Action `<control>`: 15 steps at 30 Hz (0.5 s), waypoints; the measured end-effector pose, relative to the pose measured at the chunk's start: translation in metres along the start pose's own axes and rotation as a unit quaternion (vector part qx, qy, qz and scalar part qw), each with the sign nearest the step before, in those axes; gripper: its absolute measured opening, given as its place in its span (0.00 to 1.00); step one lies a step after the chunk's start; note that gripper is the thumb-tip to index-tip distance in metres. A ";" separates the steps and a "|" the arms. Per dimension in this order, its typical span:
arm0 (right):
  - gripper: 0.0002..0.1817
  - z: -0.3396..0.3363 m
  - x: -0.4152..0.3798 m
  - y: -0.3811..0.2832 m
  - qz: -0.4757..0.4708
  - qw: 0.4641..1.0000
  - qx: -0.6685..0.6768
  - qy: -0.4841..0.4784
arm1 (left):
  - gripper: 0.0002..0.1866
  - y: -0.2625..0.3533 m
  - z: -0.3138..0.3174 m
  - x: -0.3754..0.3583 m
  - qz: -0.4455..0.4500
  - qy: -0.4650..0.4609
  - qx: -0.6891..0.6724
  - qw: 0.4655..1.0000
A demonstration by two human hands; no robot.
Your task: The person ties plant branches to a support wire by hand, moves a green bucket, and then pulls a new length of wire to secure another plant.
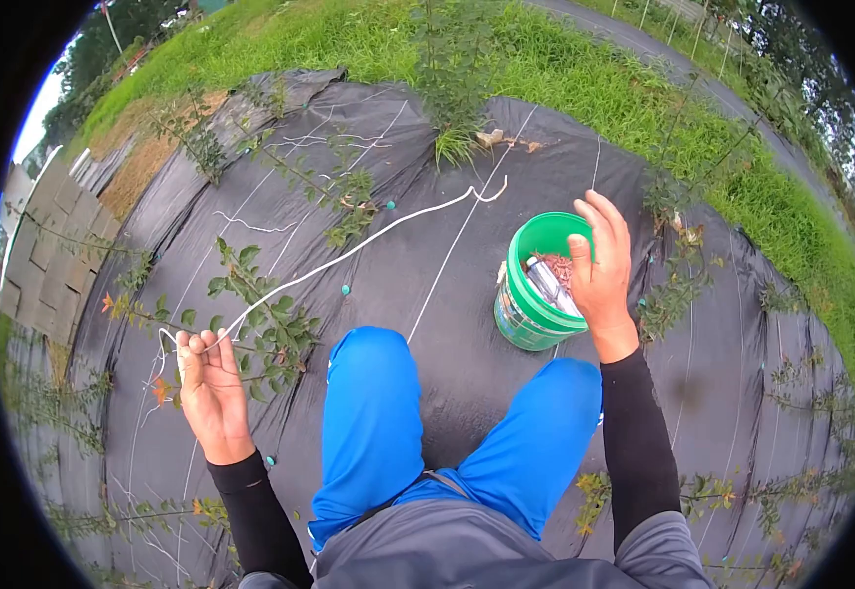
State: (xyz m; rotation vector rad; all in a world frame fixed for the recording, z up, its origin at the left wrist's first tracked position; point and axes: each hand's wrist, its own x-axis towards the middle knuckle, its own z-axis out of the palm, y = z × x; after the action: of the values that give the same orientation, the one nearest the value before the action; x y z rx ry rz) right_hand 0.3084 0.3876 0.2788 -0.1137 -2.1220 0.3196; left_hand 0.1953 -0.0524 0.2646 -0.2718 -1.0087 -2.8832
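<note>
My left hand (214, 401) is closed at the fingertips on a white cord (349, 252), beside a leafy plant (272, 334). From there the cord stretches up and right across the black ground cover, ending in a small hook-like bend. My right hand (602, 270) is raised with its fingers apart and nothing in them, over the right rim of a green bucket (528, 312). Inside the bucket lie many small reddish-brown pieces (558, 266) and a white and grey object (545, 285) whose kind I cannot make out. My hand hides part of the bucket's opening.
Black ground cover (447, 255) with white lines and teal pegs (346, 290) spreads around my knees. Several leafy plants grow through it, including a tall one (452, 74) ahead. Grass (565, 69) and a grey road (683, 69) border it. Stacked grey panels (59, 255) stand at the left.
</note>
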 end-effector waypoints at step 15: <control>0.06 -0.072 -0.100 -0.051 0.148 0.977 -0.027 -0.148 | 0.26 -0.054 0.049 0.017 0.054 -0.054 0.363 0.929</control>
State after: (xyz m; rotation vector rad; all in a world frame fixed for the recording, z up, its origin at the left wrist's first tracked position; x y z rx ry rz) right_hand 0.4255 0.3309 0.2485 -0.4414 -2.4123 0.4802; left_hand 0.1790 0.0197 0.2725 -0.4051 -1.9013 -2.2074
